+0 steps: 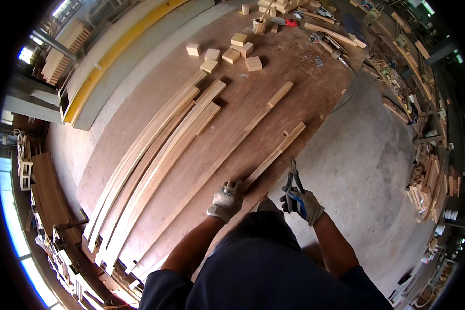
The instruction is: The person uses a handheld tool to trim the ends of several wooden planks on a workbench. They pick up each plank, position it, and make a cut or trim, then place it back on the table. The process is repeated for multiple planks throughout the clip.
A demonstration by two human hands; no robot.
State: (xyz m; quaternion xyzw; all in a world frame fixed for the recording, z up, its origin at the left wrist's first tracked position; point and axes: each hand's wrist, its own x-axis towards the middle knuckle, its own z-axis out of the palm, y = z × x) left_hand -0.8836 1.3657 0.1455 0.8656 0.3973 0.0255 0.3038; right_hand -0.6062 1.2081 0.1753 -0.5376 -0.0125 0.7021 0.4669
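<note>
Wooden strip (274,156) lies on the tabletop (307,88); left hand (227,200) looks closed around its near end. Right hand (302,204), right of the strip, grasps pliers (294,166), tips pointing forward, apart from the wood. Good handling likely means pinning the strip flat, left fingers clear of the plier tips, squaring those tips before any squeeze.

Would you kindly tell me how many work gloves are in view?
2: one glove on the left hand, at a wooden strip, and another glove on the right hand, which holds pliers. Others may be hidden.
</note>
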